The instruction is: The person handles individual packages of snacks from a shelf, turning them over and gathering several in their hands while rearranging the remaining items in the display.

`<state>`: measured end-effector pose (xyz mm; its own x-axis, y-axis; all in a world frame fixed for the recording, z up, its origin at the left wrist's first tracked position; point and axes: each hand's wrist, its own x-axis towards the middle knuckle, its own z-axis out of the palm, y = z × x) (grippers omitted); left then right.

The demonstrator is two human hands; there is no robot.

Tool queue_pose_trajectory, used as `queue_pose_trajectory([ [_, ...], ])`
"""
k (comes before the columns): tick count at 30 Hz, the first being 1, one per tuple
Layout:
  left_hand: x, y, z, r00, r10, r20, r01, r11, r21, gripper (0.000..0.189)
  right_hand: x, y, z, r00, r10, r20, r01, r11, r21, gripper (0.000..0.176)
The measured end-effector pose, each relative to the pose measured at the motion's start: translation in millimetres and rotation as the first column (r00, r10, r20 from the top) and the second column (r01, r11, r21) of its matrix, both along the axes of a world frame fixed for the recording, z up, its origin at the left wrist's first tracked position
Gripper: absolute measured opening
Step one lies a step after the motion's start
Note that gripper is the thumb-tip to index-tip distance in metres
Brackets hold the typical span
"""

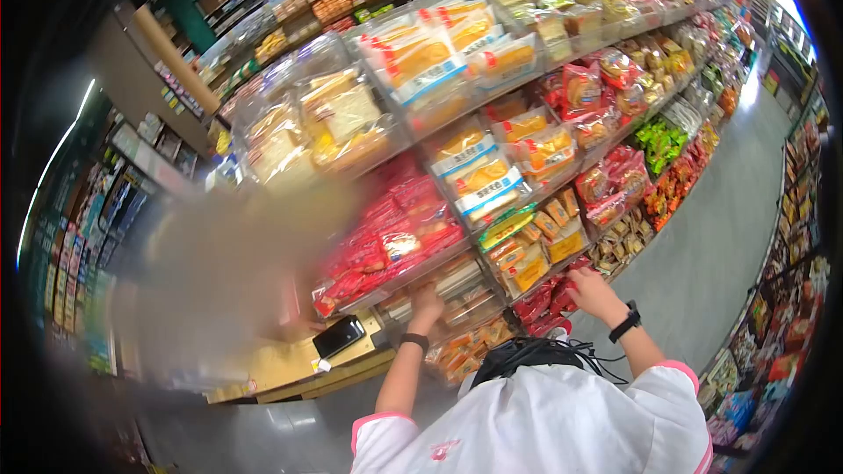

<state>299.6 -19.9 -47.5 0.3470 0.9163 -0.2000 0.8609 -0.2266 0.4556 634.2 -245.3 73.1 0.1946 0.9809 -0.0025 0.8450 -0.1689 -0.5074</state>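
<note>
My left hand (427, 305), with a dark band at the wrist, reaches to a low bin of clear-wrapped packs (464, 285). Its fingers are partly hidden and smeared, so what they hold cannot be made out. Lower on the display, my right hand (594, 291), wearing a black watch (626, 322), has its fingers bent round the edge of a red packet (562, 300) among several others. Just above it sits a bin of small orange-and-yellow wrapped cakes (529, 254). Larger red packs (395, 237) fill the bin above my left hand.
Bagged bread (421, 57) fills the upper tiers. A black phone (339, 336) lies on a wooden ledge (290, 369) at left. A blurred grey patch covers part of the left side. A grey aisle floor (720, 202) runs along the right, with more stocked shelves (795, 298) beyond.
</note>
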Motion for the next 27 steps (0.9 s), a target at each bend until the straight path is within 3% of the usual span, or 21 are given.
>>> queue_pose_trajectory([
  [1, 0.6, 8.6, 2.4, 1.0, -0.022, -0.013, 0.022, 1.0, -0.008, 0.03, 11.6, -19.6, -5.1, 0.994, -0.103, 0.019, 0.104, 0.994, -0.016, 0.03],
  [2, -0.7, 11.9, -4.0, 0.995, 0.053, 0.087, -0.047, 0.997, -0.063, 0.029, 22.7, -40.1, -15.9, 0.983, -0.176, 0.05, 0.177, 0.984, -0.017, 0.03],
  [5, 2.8, 15.9, 1.7, 1.0, -0.005, 0.007, 0.006, 0.999, -0.051, 0.031, 36.1, -82.0, -31.0, 0.925, -0.367, 0.098, 0.378, 0.915, -0.143, 0.03],
  [10, 7.3, 18.0, 3.9, 0.998, -0.034, -0.061, 0.032, 0.999, -0.042, 0.035, 41.9, -89.2, -52.1, 0.907, -0.415, 0.074, 0.417, 0.861, -0.292, 0.032],
  [13, 9.8, 30.2, 3.0, 0.93, -0.192, -0.312, 0.104, 0.955, -0.278, 0.04, 43.2, -67.9, -57.7, 0.934, -0.356, -0.031, 0.335, 0.902, -0.272, 0.031],
  [16, 20.8, 15.1, 30.7, 0.903, -0.356, -0.241, 0.225, 0.869, -0.441, 0.048, 49.7, -41.1, -59.4, 0.961, -0.273, -0.037, 0.257, 0.937, -0.236, 0.03],
  [19, 52.5, -10.8, 68.1, 0.907, -0.41, -0.098, 0.318, 0.817, -0.481, 0.053, 60.0, -16.4, -66.9, 0.968, -0.219, -0.123, 0.201, 0.969, -0.142, 0.037],
  [21, 90.0, -29.8, 99.1, 0.941, -0.338, -0.01, 0.292, 0.826, -0.483, 0.044, 64.6, 4.3, -57.6, 0.971, -0.163, -0.175, 0.17, 0.985, 0.026, 0.044],
  [23, 122.4, -46.6, 110.3, 0.963, -0.217, 0.16, 0.266, 0.86, -0.434, 0.044, 67.8, 25.2, -42.6, 0.957, -0.194, -0.217, 0.209, 0.977, 0.047, 0.052],
  [27, 176.2, -51.9, 89.7, 0.931, -0.176, 0.319, 0.287, 0.895, -0.343, 0.062, 78.4, 67.7, -28.8, 0.934, -0.145, -0.327, 0.216, 0.957, 0.193, 0.063],
])
